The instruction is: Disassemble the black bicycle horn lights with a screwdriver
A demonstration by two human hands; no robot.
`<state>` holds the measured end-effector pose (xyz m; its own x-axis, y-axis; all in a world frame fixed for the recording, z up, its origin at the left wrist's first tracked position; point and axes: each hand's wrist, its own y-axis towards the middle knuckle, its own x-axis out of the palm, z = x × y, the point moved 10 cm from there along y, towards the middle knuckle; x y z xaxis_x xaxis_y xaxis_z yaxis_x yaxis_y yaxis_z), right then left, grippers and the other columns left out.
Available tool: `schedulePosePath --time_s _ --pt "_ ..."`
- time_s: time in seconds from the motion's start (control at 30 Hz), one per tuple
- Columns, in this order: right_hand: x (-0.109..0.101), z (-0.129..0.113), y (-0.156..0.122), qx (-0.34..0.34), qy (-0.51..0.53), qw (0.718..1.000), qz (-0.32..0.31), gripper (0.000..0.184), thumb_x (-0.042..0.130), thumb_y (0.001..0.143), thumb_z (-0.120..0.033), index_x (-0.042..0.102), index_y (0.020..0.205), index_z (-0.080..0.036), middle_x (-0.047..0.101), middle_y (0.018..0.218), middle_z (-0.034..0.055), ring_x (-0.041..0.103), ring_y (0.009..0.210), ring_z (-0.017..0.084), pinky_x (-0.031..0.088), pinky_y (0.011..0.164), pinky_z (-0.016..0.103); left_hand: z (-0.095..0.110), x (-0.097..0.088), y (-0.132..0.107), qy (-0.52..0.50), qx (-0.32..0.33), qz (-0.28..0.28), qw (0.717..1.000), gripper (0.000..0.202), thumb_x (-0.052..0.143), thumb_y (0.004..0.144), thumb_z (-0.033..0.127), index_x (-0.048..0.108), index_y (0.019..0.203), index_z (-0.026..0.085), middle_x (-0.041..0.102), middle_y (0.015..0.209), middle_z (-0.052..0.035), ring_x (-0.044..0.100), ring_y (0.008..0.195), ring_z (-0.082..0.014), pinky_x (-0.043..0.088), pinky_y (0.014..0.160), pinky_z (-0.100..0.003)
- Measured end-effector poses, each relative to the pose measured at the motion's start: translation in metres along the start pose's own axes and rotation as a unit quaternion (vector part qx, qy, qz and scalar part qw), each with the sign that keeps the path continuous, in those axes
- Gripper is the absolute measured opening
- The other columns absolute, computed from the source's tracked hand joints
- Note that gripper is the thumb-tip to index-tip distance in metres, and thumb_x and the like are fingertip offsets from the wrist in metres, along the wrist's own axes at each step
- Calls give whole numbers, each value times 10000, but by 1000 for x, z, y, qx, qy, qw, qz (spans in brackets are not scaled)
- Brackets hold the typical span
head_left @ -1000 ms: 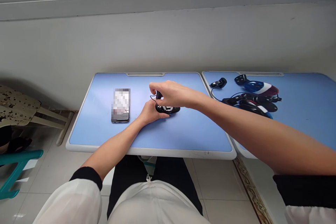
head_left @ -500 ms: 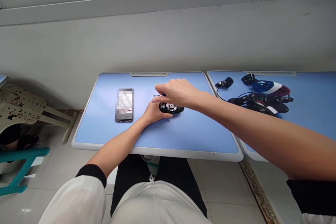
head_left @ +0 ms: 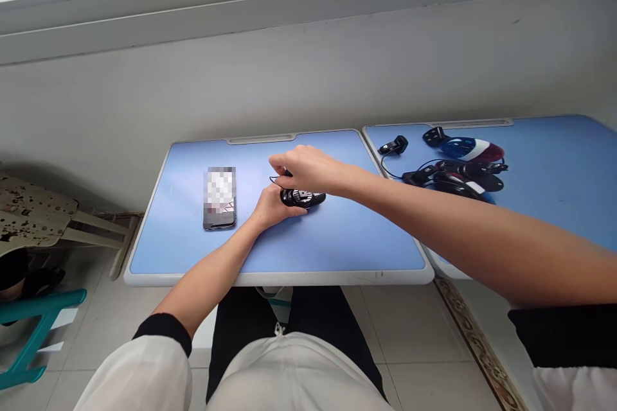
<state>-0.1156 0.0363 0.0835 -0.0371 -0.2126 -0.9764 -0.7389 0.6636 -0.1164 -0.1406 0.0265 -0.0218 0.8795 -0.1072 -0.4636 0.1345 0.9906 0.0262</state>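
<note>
A small black device (head_left: pixel 304 197) with a thin black cord lies on the left blue table (head_left: pixel 337 244). My left hand (head_left: pixel 268 207) grips its left end, fingers closed on it. My right hand (head_left: pixel 303 168) curls over the top of it and pinches the cord or a small black part at its upper left. A phone (head_left: pixel 220 198) lies flat on the table to the left of both hands.
A second blue table (head_left: pixel 554 186) adjoins on the right, holding a pile of black, blue and red devices (head_left: pixel 457 170) with cords and a small black piece (head_left: pixel 395 145). A grey wall rises behind. A spotted chair (head_left: pixel 33 212) and teal stool (head_left: pixel 33 327) stand at left.
Both hands stay on the black device; the right hand's fingers have shifted slightly around the cord at its top. The camera view has moved a little.
</note>
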Motion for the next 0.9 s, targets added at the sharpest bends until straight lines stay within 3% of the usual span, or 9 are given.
schedulePosePath --time_s 0.07,0.13,0.27,0.43,0.53,0.6,0.7,0.77,0.9 --pt "0 -7 -1 -46 36 998 -6 126 541 730 -149 446 786 -210 508 685 -10 384 595 119 205 529 255 0 -1 0 3 -2 3 1000 403 793 562 284 648 908 138 656 800 -21 601 781 -194 463 662 -289" --pt "2 -10 -1 -68 53 996 -15 152 569 730 -188 435 798 -212 508 705 -10 389 609 118 207 526 251 2 -3 0 14 2 13 1000 430 797 560 289 651 936 140 657 826 -26 598 810 -201 463 678 -292" --pt "1 -1 1 -11 19 1000 -10 209 543 807 -355 435 706 -206 447 601 -13 365 575 122 200 539 267 3 -3 1 24 6 15 1000 464 810 539 281 644 947 135 653 830 -37 595 842 -218 465 695 -301" --pt "1 -9 1 -45 42 998 -14 116 553 730 -156 465 786 -205 466 639 -19 363 585 115 198 537 260 -3 -3 0 32 -22 15 999 457 804 543 305 648 939 137 659 812 -31 603 816 -218 471 697 -318" --pt "1 -8 1 -43 51 998 -19 160 586 742 -245 476 852 -208 475 662 -16 374 595 119 196 537 257 0 -4 0 25 -2 25 999 485 806 541 302 647 975 154 667 857 -29 604 851 -217 476 711 -312" --pt "-1 -2 1 -10 29 999 -12 148 559 785 -330 480 779 -205 459 623 -11 369 583 124 195 541 265 1 -3 1 25 7 18 999 459 807 536 300 649 942 154 662 824 -22 605 819 -208 477 681 -300" --pt "-2 -2 1 -7 10 1000 -8 135 524 795 -249 455 689 -200 443 590 -11 355 573 121 198 543 272 -2 -1 2 33 -3 7 999 395 805 538 297 653 873 154 650 752 -4 600 749 -191 476 651 -293" --pt "-2 -7 0 -35 26 999 -14 92 544 745 -167 460 731 -202 457 615 -18 361 586 116 204 542 264 -3 -2 2 32 -4 14 999 404 804 545 296 654 893 154 656 773 -4 601 750 -187 479 663 -295" --pt "-1 -6 -1 -37 50 998 -23 136 590 747 -261 471 783 -207 475 642 -20 378 600 117 209 538 255 2 -4 1 24 13 24 999 467 804 550 292 644 967 153 663 848 -20 605 819 -201 480 696 -300"
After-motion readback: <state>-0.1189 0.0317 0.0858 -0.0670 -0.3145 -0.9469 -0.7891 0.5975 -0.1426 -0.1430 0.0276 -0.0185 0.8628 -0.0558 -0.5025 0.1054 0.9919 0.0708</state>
